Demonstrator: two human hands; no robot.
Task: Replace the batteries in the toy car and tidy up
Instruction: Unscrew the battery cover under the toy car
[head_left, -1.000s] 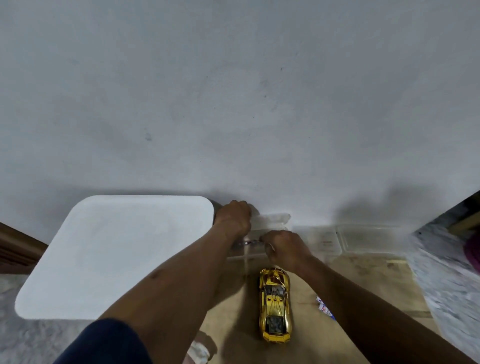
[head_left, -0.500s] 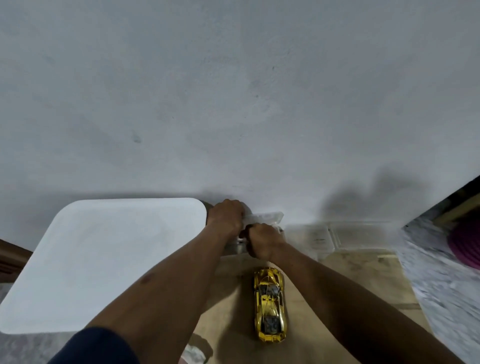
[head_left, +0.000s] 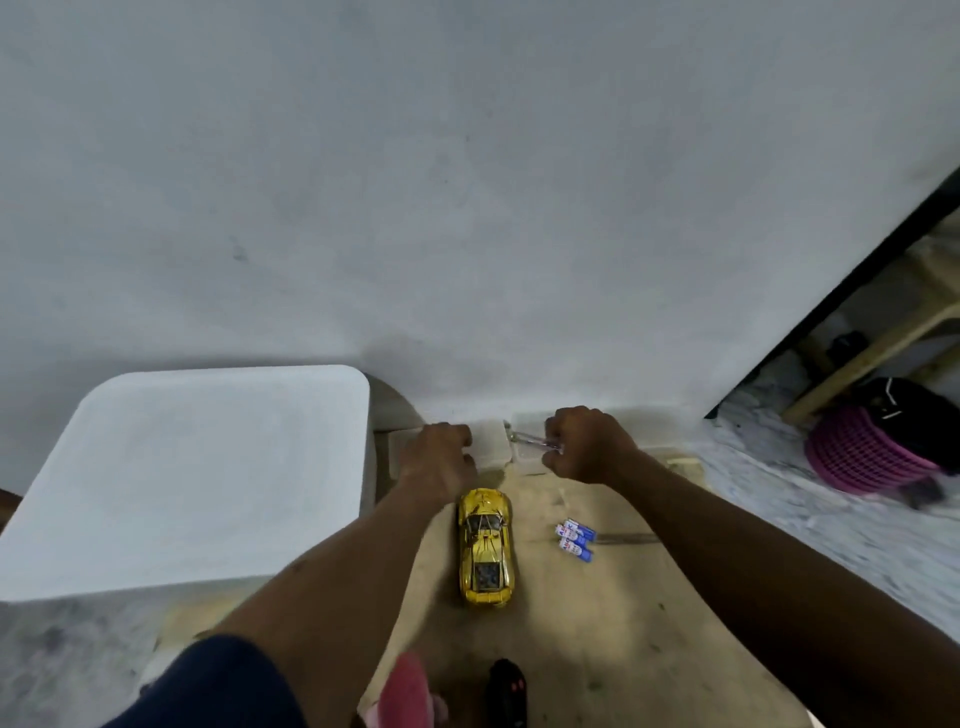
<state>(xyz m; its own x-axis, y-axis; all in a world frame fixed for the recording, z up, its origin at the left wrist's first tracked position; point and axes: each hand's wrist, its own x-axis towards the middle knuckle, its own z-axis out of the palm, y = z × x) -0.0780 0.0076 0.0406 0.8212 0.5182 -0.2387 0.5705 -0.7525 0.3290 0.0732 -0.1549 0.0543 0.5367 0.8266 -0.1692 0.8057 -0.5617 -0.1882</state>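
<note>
A gold toy car (head_left: 485, 545) stands on its wheels on the brown board (head_left: 597, 623), nose towards the wall. Two or three blue-and-white batteries (head_left: 575, 538) lie loose just right of it. Against the wall, beyond the car, sits a clear plastic box (head_left: 491, 448). My left hand (head_left: 439, 460) is closed on the box's left end. My right hand (head_left: 587, 449) is a fist to the right of the box, holding a small screwdriver (head_left: 535, 441) with a clear handle; its tip points left at the box.
A white square stool top (head_left: 192, 478) fills the left side, close to my left forearm. More clear containers (head_left: 649, 431) line the wall on the right. A pink object (head_left: 410, 688) and a black object (head_left: 506, 691) lie at the near edge. A pink basket (head_left: 862, 452) sits at far right.
My right hand has come away from the box to the right with the screwdriver in it. My left hand stays on the box. The view has shifted, and the batteries show again.
</note>
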